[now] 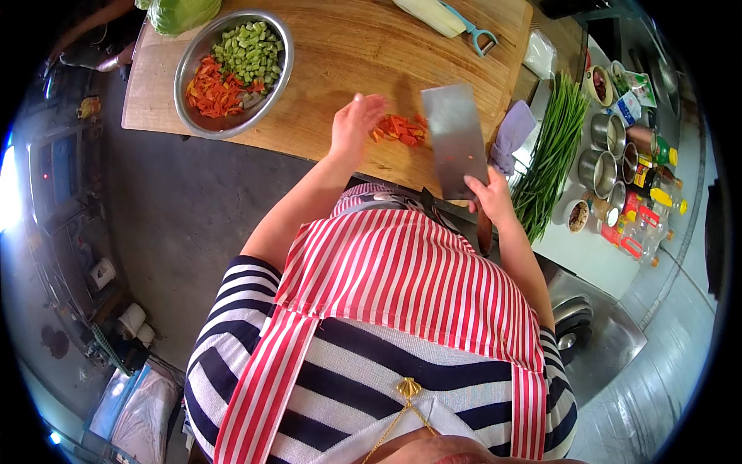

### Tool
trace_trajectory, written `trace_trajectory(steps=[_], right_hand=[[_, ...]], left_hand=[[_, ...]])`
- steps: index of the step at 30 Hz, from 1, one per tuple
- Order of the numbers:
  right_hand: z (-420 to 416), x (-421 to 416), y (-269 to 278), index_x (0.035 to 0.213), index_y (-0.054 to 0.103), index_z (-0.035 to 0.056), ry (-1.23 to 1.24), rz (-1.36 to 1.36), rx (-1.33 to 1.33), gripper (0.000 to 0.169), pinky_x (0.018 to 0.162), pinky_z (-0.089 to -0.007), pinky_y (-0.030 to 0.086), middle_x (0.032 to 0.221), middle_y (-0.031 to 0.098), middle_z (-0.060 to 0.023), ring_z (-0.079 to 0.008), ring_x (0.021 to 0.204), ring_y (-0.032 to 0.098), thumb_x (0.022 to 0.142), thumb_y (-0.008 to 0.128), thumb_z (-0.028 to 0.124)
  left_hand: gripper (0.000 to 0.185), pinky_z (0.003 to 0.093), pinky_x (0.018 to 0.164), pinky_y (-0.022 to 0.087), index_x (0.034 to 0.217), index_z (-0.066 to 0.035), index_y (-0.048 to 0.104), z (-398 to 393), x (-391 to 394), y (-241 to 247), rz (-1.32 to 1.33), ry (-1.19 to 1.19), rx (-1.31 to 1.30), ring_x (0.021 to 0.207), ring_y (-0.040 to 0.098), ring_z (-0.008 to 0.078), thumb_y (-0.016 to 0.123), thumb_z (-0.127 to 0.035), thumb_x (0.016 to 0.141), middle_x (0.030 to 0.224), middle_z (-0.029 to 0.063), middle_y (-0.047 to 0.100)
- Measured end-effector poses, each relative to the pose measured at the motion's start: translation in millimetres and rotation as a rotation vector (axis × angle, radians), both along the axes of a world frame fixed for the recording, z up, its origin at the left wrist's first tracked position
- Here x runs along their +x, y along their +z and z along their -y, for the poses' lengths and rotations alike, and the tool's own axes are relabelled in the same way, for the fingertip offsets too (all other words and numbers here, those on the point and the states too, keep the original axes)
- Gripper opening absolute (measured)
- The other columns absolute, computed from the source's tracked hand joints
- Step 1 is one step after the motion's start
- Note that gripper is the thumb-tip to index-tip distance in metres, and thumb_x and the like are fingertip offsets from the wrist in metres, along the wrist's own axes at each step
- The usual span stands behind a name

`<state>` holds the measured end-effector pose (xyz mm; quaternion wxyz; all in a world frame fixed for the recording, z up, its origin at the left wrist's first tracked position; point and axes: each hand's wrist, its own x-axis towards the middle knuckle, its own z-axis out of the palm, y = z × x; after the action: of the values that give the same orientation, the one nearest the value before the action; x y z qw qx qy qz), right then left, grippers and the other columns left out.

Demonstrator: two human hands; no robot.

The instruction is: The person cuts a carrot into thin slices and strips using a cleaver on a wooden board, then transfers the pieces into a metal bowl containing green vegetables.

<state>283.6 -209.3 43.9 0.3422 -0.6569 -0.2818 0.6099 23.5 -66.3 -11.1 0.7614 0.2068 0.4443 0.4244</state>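
Note:
My right hand point(493, 197) grips a cleaver point(455, 127) by its handle. The broad blade stands tilted over the wooden cutting board point(342, 52), with small orange bits stuck to it. Chopped red-orange vegetable pieces, perhaps carrot or pepper point(401, 130), lie in a small pile left of the blade. Cupped beside that pile, my left hand point(355, 124) holds nothing that I can see. At the board's left, a steel bowl point(288, 61) contains diced green vegetable point(249, 52) and more red-orange pieces point(211, 90).
A green cabbage point(182, 14) sits at the far left. Beyond lie a pale vegetable point(432, 14) and a blue peeler point(478, 37). On the right are a purple cloth point(513, 136), long green chives point(553, 153), steel pots point(600, 171) and several bottles point(643, 229). Someone's arm point(116, 60) shows upper left.

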Motion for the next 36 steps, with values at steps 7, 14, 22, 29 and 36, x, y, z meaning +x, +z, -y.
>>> trace_trajectory(steps=[7,14,22,29,36], right_hand=[[30.6,2.3,-27.9,0.11,0.055,-0.0001,-0.063,0.078,-0.096,0.027,0.04,-0.0256,0.043,0.086,0.062,-0.0053,-0.0115,0.05,0.051,0.089,0.065,0.013],[-8.0,-58.0,-58.1,0.103,0.056,0.0006,0.198,0.051,0.029,0.019,0.038,-0.0261,0.041,0.071,0.061,-0.0043,-0.012,0.043,0.05,0.089,0.063,0.01],[-48.2,-89.9,-17.9,0.095,0.058,0.0004,0.22,0.036,0.026,0.01,0.039,-0.027,0.041,0.067,0.059,-0.0033,-0.0114,0.042,0.052,0.089,0.061,0.008],[-106.9,-148.0,34.6,0.091,0.058,-0.002,0.315,-0.017,0.135,0.011,0.036,-0.0277,0.04,0.066,0.059,-0.0062,-0.0131,0.04,0.052,0.087,0.062,0.007],[-178.9,-266.6,52.7,0.09,0.059,-0.0022,0.438,-0.125,0.179,0.013,0.035,-0.0286,0.042,0.068,0.06,-0.008,-0.0153,0.04,0.054,0.085,0.064,0.009]], left_hand=[[0.053,0.047,0.107,0.032,0.126,0.004,0.049,17.9,7.1,-8.9,-1.274,-0.408,1.011,0.129,0.038,0.0405,0.065,-0.024,0.083,0.137,0.0209,0.042],[0.08,0.0472,0.111,0.026,0.139,0.003,0.031,39.5,49.7,-6.4,-1.189,-0.293,0.811,0.135,0.027,0.0439,0.071,-0.028,0.077,0.145,0.0251,0.029],[0.067,0.0455,0.107,0.033,0.131,-0.005,0.045,27.3,39.8,0.1,-0.93,0.124,0.749,0.132,0.033,0.043,0.074,-0.013,0.072,0.141,0.0224,0.035],[0.05,0.0474,0.104,0.036,0.113,-0.007,0.057,-18.6,-26.2,63.4,-1.084,0.334,0.923,0.127,0.039,0.0426,0.075,-0.01,0.066,0.13,0.0193,0.046],[0.015,0.0429,0.082,0.047,0.086,-0.005,0.06,-77.9,-136.6,70.2,-1.36,0.521,0.913,0.092,0.056,0.0351,0.068,-0.01,0.075,0.094,0.0146,0.06]])
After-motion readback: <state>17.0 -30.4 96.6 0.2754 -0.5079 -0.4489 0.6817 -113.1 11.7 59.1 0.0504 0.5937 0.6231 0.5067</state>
